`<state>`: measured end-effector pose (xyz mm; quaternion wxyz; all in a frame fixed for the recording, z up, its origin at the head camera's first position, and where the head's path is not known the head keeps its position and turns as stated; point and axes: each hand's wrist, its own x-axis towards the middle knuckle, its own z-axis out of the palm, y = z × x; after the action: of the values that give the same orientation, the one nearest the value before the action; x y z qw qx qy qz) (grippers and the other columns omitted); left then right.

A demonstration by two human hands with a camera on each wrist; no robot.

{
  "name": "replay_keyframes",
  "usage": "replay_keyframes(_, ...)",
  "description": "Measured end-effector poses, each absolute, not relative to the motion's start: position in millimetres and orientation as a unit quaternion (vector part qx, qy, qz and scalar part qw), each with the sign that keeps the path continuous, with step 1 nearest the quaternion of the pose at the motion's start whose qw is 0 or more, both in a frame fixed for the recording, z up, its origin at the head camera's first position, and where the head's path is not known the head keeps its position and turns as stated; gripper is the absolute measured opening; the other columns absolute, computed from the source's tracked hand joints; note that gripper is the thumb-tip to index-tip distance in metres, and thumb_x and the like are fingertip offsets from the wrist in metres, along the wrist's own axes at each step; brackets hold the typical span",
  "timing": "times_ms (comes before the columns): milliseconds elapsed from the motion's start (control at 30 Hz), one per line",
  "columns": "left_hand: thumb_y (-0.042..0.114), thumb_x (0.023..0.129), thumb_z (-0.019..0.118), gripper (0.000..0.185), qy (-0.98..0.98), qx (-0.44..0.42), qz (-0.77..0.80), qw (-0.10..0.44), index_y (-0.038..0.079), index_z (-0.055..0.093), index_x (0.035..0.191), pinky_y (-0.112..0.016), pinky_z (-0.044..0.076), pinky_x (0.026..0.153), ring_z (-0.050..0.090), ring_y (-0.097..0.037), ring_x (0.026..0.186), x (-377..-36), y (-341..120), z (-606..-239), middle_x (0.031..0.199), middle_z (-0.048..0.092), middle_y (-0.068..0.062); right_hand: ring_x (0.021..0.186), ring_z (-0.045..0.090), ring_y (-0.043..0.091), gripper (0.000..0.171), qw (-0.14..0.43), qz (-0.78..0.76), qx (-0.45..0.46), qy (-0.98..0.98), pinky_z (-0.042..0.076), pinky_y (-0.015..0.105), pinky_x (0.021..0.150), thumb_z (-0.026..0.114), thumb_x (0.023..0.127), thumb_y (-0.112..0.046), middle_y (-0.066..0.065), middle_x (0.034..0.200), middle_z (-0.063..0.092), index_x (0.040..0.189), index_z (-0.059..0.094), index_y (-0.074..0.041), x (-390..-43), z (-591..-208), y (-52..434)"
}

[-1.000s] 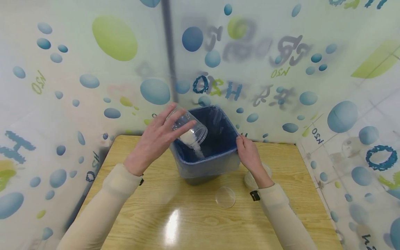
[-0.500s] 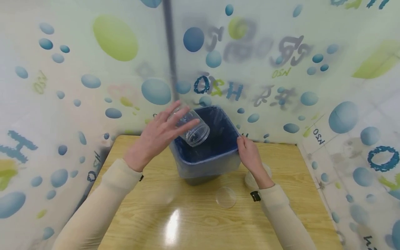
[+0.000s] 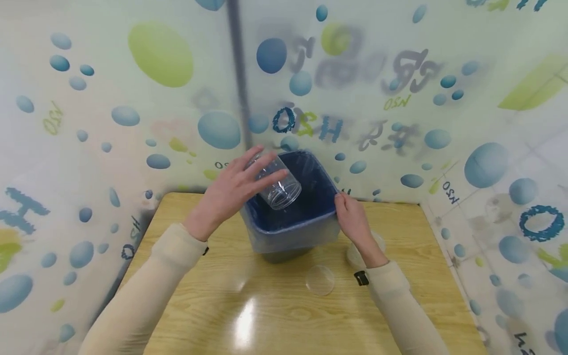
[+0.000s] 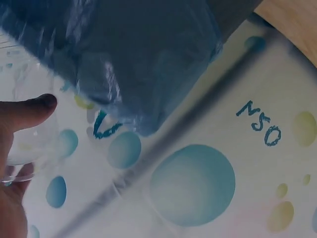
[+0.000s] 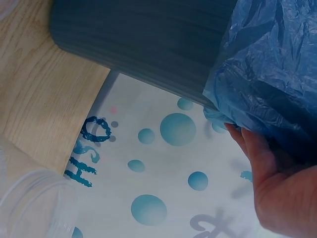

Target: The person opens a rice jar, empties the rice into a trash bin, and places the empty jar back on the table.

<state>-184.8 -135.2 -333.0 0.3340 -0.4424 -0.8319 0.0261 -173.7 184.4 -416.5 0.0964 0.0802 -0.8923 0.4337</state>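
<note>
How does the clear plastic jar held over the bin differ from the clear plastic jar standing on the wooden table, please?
The held clear plastic jar is tilted mouth-down over the blue-lined bin in the left hand and looks empty; the table jar stands upright, partly hidden behind the right hand. Both are transparent and lidless.

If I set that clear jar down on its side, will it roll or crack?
The jar is round and smooth, so it would probably roll. It looks empty and thin-walled, likely light plastic, so cracking seems unlikely. The left hand holds it tilted over the bin.
</note>
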Motion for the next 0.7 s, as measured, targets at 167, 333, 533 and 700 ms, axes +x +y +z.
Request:
replay_keyframes(167, -0.018, 0.088, 0.067, 0.082, -0.851, -0.417, -0.028, 0.316, 0.023, 0.045, 0.156, -0.056, 0.055, 0.094, 0.038, -0.044, 0.145, -188.3, -140.5, -325.2, 0.157, 0.041, -0.016, 0.06, 0.031, 0.022, 0.037, 0.106, 0.431, 0.078, -0.893, 0.033, 0.038, 0.061, 0.038, 0.11, -0.019, 0.002, 0.066, 0.032, 0.074, 0.042, -0.011, -174.6, -417.9, 182.6)
replay_keyframes(333, -0.014, 0.086, 0.074, 0.078, -0.854, -0.417, -0.013, 0.311, 0.018, 0.049, 0.152, -0.062, 0.049, 0.102, 0.033, -0.044, 0.148, -184.0, -147.1, -322.8, 0.16, 0.038, -0.016, 0.058, 0.028, 0.019, 0.038, 0.105, 0.428, 0.087, -0.893, 0.032, 0.036, 0.058, 0.037, 0.11, -0.021, 0.001, 0.065, 0.032, 0.074, 0.041, -0.011, -175.5, -417.5, 180.7)
replay_keyframes(533, -0.016, 0.086, 0.072, 0.087, -0.831, -0.454, 0.126, 0.297, 0.021, 0.041, 0.159, -0.053, 0.042, 0.111, 0.024, -0.039, 0.154, -177.6, -139.7, -319.7, 0.166, 0.031, -0.014, 0.057, 0.025, 0.019, 0.039, 0.086, 0.44, 0.086, -0.89, 0.03, 0.037, 0.058, 0.033, 0.111, -0.022, 0.003, 0.064, 0.032, 0.075, 0.04, -0.011, -173.2, -416.4, 182.1)
replay_keyframes(700, -0.011, 0.089, 0.072, 0.088, -0.818, -0.469, 0.182, 0.279, 0.021, 0.035, 0.162, -0.051, 0.034, 0.117, 0.019, -0.037, 0.156, -178.5, -133.3, -317.9, 0.169, 0.025, -0.013, 0.057, 0.025, 0.019, 0.04, 0.092, 0.435, 0.085, -0.892, 0.031, 0.037, 0.058, 0.033, 0.112, -0.023, 0.003, 0.063, 0.032, 0.074, 0.04, -0.011, -173.6, -417.2, 183.1)
